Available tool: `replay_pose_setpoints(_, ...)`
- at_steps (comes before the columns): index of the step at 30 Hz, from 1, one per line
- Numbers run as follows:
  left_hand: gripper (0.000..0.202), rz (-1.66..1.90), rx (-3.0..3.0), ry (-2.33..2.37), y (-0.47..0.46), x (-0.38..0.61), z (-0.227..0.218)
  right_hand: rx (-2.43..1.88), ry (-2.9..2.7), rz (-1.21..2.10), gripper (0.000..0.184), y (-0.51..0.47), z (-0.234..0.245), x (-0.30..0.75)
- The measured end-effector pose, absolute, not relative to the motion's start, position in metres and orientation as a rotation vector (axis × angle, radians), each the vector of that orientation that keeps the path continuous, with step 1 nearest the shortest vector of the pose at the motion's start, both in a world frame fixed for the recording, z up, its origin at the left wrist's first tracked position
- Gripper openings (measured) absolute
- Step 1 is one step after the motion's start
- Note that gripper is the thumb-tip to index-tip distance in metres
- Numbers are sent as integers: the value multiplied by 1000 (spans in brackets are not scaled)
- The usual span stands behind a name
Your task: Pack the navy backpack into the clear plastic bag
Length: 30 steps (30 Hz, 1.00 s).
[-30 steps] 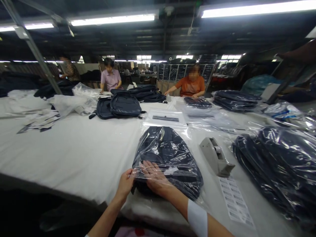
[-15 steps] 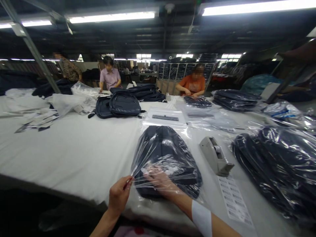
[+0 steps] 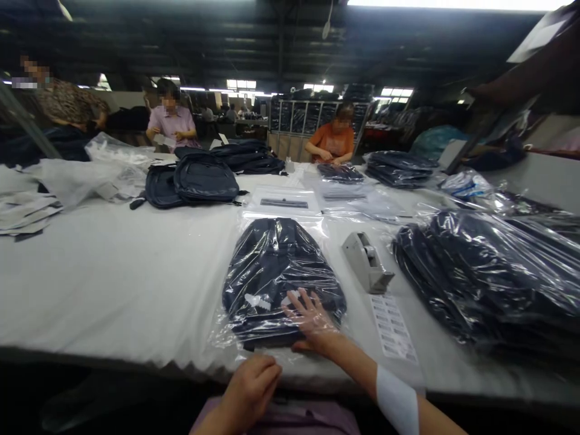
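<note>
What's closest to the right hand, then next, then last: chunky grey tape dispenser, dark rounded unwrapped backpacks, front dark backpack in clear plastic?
1. Dark backpack in clear plastic, under the right hand.
2. Chunky grey tape dispenser, to the right.
3. Dark rounded unwrapped backpacks, farther back, left.

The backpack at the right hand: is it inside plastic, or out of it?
Inside: clear plastic covers the backpack, shining across it and extending past its edges.

The left hand [image 3: 254,383] has left the plastic bag [image 3: 226,333], drawing back, curled, to the near table [image 3: 149,290] edge. The right hand [image 3: 312,320] has shifted rightward, fingers spread. 2 white patches [image 3: 257,301] show, previously 1. The far-left lilac-shirted co-worker [image 3: 171,121] has raised a pale sheet [image 3: 164,141].
</note>
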<state>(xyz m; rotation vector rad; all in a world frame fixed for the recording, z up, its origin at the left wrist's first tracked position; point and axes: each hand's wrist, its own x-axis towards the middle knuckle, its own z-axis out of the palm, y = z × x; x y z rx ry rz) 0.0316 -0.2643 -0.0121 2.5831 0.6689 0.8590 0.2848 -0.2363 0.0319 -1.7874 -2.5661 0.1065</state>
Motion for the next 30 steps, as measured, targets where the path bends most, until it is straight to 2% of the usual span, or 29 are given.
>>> replay_pose_setpoints(3, 29, 667, 2704, 731, -260, 69, -17, -1739, -2570, 19, 87, -240, 22, 280)
replay_pose_setpoints(6, 24, 553, 2802, 848, -254, 87, -27, -1724, -2538, -19, 75, -243, 14, 278)
replay_pose_setpoints(12, 8, 357, 2911, 727, -240, 99, -39, -1722, -2556, 63, 77, -244, 14, 276)
replay_pose_setpoints(19, 18, 271, 2936, 480, -245, 80, -50, -1625, -2594, 87, 63, -240, 10, 277)
replay_pose_setpoints(26, 20, 333, 2867, 474, -251, 69, -53, -1563, -2583, 160, 69, -239, 7, 277)
replay_pose_setpoints(30, 19, 473, 2851, 550, -253, 72, -63, -1595, -2520, 70, 86, -251, 13, 284)
